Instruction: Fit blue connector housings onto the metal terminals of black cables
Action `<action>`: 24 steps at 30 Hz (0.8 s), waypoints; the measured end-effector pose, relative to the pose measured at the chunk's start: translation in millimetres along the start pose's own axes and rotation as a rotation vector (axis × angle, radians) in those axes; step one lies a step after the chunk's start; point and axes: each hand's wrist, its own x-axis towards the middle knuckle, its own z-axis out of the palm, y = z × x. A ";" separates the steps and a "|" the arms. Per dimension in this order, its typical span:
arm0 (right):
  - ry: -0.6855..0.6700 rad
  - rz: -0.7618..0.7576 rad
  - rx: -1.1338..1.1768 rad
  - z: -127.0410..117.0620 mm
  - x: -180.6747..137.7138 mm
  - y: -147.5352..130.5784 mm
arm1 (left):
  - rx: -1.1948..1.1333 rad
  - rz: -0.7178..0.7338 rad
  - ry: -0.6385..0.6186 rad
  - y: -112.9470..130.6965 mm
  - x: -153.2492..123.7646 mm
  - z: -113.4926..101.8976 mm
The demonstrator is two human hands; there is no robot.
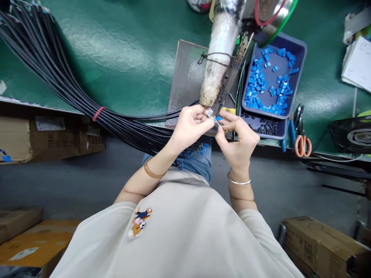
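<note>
In front of my body, my left hand (191, 125) pinches the end of a black cable (165, 117), with a small silvery metal connector (210, 112) showing at its fingertips. Close beside it, my right hand (239, 133) is closed in a pinch around a small blue plastic piece (219, 118). A thin pale strand shows between the two hands; its exact hold is unclear. Both hands meet just under the tip of a foil-wrapped duct (213, 73). Below the left wrist, a thick bundle of black cables (121, 129) ends in blue tips over my lap.
A grey-blue bin (301, 65) of blue plastic pieces stacks on another bin (272, 136) with black pieces. Orange-handled scissors (303, 144) and blue-handled pliers (291, 131) lie right of them. A dark metal plate (185, 73) lies under the duct. A wire spool (278, 23) stands behind.
</note>
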 end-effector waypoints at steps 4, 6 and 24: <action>-0.011 -0.046 -0.075 -0.7 -2.2 2.0 | 0.010 -0.015 -0.013 -3.3 -0.4 -0.5; -0.005 -0.057 -0.103 -1.1 -3.2 1.8 | 0.019 -0.007 -0.017 -5.2 -1.7 -0.2; -0.143 0.158 0.074 -15.0 3.2 -7.4 | 0.043 0.140 -0.155 -9.2 -16.2 -2.6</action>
